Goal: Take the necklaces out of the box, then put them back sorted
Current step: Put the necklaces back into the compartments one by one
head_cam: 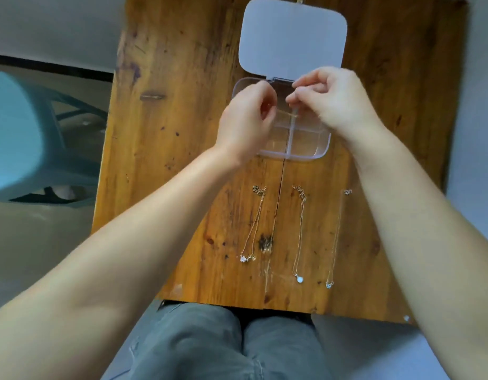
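Three necklaces lie out (unlabelled) while left hand and right hand pinch a chain over the box.

Both forearms are bare to the elbow, with no sleeves, and the left hand and right hand are uncovered. Grey-green trousers cover the legs.

A worn wooden table, dark-stained and split down its middle seam, fills the centre. A pale teal plastic chair stands left. The floor is grey-beige, a dark strip crossing far left.
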`<state>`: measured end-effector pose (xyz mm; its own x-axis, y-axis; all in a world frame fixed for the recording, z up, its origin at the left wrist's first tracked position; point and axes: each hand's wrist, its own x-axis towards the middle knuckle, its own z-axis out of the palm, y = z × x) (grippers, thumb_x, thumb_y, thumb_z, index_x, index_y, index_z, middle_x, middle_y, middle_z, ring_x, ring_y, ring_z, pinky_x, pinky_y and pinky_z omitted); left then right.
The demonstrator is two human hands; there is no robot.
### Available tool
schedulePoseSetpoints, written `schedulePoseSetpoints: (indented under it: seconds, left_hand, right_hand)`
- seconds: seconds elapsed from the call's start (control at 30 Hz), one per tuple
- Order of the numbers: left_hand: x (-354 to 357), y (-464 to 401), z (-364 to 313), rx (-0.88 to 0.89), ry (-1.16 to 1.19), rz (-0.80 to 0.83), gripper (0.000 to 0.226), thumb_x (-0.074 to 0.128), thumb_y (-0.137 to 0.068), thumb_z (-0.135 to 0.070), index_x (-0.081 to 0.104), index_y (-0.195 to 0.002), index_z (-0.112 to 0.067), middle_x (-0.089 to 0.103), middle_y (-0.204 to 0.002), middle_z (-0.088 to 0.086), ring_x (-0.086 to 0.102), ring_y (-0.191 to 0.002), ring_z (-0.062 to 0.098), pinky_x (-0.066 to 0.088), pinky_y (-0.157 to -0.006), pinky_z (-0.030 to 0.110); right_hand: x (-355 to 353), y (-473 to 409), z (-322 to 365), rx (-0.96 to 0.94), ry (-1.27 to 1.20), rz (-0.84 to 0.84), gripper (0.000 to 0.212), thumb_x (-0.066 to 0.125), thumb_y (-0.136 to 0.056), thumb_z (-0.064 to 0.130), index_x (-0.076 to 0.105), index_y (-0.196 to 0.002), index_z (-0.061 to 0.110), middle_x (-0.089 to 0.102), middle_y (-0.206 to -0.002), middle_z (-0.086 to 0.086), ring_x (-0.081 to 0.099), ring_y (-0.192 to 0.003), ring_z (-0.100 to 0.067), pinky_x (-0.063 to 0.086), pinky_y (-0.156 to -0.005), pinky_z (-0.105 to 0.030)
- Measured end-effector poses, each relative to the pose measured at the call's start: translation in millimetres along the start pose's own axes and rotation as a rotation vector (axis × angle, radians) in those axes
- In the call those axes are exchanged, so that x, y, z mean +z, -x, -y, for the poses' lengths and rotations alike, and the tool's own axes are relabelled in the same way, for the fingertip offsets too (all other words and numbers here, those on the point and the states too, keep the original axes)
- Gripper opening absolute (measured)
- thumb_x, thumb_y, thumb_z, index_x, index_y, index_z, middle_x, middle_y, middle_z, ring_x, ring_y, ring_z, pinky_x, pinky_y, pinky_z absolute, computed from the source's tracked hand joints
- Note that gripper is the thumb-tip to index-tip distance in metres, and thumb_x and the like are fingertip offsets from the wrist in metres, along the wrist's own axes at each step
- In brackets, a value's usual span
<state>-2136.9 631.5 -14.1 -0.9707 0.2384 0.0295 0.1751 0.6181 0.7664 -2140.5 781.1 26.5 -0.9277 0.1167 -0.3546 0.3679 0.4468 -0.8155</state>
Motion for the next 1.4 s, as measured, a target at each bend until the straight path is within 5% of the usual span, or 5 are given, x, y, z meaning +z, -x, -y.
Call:
schedulePoseSetpoints:
  seconds: [0.3,0.67,0.8,1.0,1.4]
  left_hand:
    - [38,-49,31,0.136,-0.426,0.190,0.022,0.043,-0.091,-0.015,0.060,-0.102,-0.008,0.066,-0.107,0.011,0.051,-0.106,0.032,0.036,-0.084,0.042]
    - [21,11,17,0.344,-0.293,0.160,0.018,0.046,-0.089,-0.012,0.061,-0.093,-0.001,0.061,-0.091,0.018,0.054,-0.084,0.033,0.044,-0.068,0.043]
    - [39,87,2,0.458,-0.220,0.343,0.012,0.054,-0.085,-0.008,0.063,-0.090,-0.002,0.062,-0.081,0.016,0.057,-0.073,0.032,0.046,-0.058,0.042]
    - [92,95,4,0.332,-0.446,0.543,0.041,0.050,-0.091,-0.013,0.044,-0.132,-0.009,0.044,-0.138,0.014,0.039,-0.124,0.032,0.043,-0.091,0.044]
    - [94,106,17,0.543,-0.606,0.590,0.021,0.048,-0.092,-0.008,0.049,-0.113,-0.005,0.053,-0.107,0.013,0.048,-0.093,0.029,0.045,-0.073,0.038]
  right_hand:
    - [27,-55,-34,0.128,0.252,0.002,0.014,0.052,-0.090,0.013,0.062,-0.089,0.023,0.070,-0.098,-0.010,0.068,-0.089,-0.027,0.057,-0.083,-0.044]
    - [6,28,-57,-0.004,0.217,-0.084,0.012,0.052,-0.093,0.014,0.061,-0.093,0.022,0.066,-0.080,0.007,0.064,-0.065,0.000,0.047,-0.058,-0.005]
    - [14,102,-105,0.147,0.228,-0.051,0.017,0.052,-0.091,0.008,0.059,-0.086,0.023,0.066,-0.075,0.001,0.063,-0.065,-0.015,0.047,-0.060,-0.018]
    - [49,218,-165,0.387,0.447,0.173,0.022,0.056,-0.092,0.031,0.055,-0.111,0.019,0.056,-0.096,0.007,0.058,-0.077,-0.008,0.053,-0.067,-0.026]
    - [68,252,-176,0.255,0.385,0.004,0.015,0.048,-0.097,0.021,0.061,-0.102,0.015,0.059,-0.101,0.003,0.056,-0.076,-0.008,0.042,-0.059,-0.014]
